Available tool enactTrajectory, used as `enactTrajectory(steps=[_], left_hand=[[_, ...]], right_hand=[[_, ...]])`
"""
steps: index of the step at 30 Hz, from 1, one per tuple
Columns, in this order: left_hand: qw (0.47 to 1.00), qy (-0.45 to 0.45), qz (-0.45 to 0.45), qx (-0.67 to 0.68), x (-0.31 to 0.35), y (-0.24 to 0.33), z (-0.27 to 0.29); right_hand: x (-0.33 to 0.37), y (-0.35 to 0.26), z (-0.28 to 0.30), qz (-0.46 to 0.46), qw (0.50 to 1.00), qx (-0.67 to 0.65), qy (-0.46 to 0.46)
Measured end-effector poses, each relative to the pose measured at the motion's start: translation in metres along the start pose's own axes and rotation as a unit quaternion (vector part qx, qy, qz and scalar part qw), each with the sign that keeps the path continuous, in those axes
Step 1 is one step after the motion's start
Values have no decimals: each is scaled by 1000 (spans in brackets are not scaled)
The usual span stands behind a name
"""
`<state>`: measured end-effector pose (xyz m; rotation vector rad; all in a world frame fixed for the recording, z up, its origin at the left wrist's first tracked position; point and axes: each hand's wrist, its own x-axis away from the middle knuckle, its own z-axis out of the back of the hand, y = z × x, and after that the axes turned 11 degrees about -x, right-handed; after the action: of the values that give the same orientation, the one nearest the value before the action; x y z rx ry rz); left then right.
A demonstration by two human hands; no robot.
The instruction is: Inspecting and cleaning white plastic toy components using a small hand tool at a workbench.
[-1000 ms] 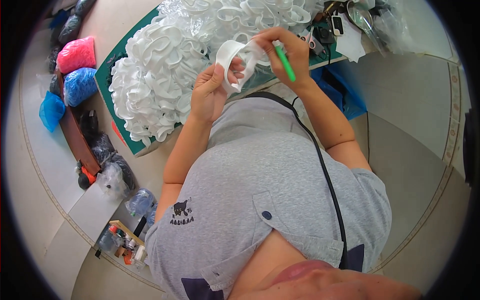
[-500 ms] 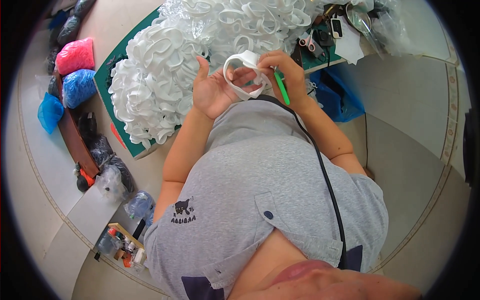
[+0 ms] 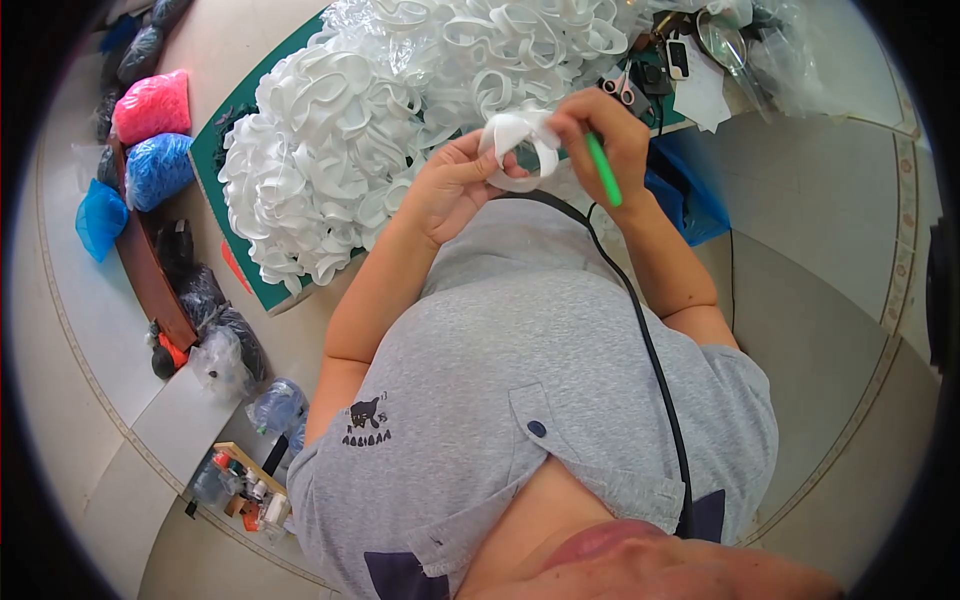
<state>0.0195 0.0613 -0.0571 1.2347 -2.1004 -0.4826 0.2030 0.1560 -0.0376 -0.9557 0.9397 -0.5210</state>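
Observation:
My left hand [image 3: 448, 192] is closed on a white looped band [image 3: 515, 128], with the thumb over its left side. The loop stands open in front of my belly, at the table's near edge. My right hand [image 3: 612, 135] is closed round a slim bright green tool [image 3: 603, 170], whose end sticks out below the fingers; its working tip is hidden. The right fingertips are beside the upper right of the band, slightly blurred, and I cannot tell whether they touch it. Behind both hands lies a large heap of similar white bands [image 3: 310, 150].
The green table [image 3: 215, 200] carries the heap; scissors [image 3: 618, 88], a small device [image 3: 677, 58] and paper [image 3: 702, 97] lie at its right. A blue bag [image 3: 685, 195] hangs below. Pink [image 3: 152, 108] and blue bundles [image 3: 158, 172] stand at left. A black cord [image 3: 650, 350] crosses my shirt.
My left hand has gone from spread fingers inside the loop to gripping the band. My right hand has shifted slightly right with the green tool, and the band has turned.

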Motion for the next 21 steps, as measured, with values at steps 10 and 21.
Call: enactTrajectory(steps=[10,21], left_hand=[[965,199,-96,-142,-3,-2,-15],[955,257,-144,-19,-6,-2,-21]], right_hand=[[-4,-8,-22,-164,985,-49,12],[7,-17,14,56,985,-62,-152]])
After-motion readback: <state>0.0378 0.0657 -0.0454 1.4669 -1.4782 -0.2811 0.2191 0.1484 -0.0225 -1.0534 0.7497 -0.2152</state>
